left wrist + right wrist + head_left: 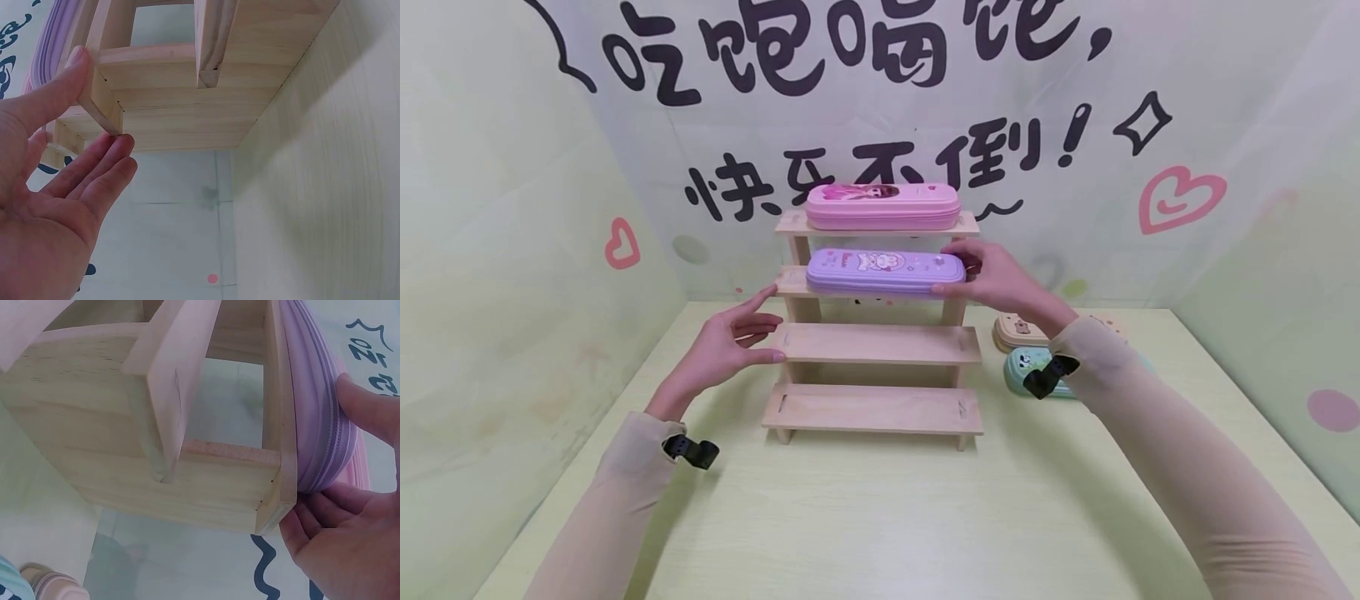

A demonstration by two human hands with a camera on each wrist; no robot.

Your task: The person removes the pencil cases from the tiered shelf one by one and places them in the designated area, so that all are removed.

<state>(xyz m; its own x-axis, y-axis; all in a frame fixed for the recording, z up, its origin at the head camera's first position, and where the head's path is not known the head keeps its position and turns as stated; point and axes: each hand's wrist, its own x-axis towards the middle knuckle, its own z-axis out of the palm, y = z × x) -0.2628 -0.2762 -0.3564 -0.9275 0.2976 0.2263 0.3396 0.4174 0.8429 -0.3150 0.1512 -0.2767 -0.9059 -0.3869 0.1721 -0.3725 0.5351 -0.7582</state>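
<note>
A purple pencil case [886, 272] with a cartoon print lies along the second-highest step of a wooden stepped display stand [876, 343]. My right hand [1000, 279] grips its right end; in the right wrist view the thumb lies along the zipper side and the fingers curl in at the opposite side. At the stand's left side, my left hand [730, 342] holds the end of the same step, and in the left wrist view thumb and fingertips [128, 145] straddle the board's end. A pink pencil case [883, 208] lies on the top step.
Right of the stand, a green pencil case [1017, 375] and a beige one [1017, 331] lie on the pale table [850, 517], partly hidden by the right sleeve. Behind the stand hangs a white backdrop [880, 108] with large black characters.
</note>
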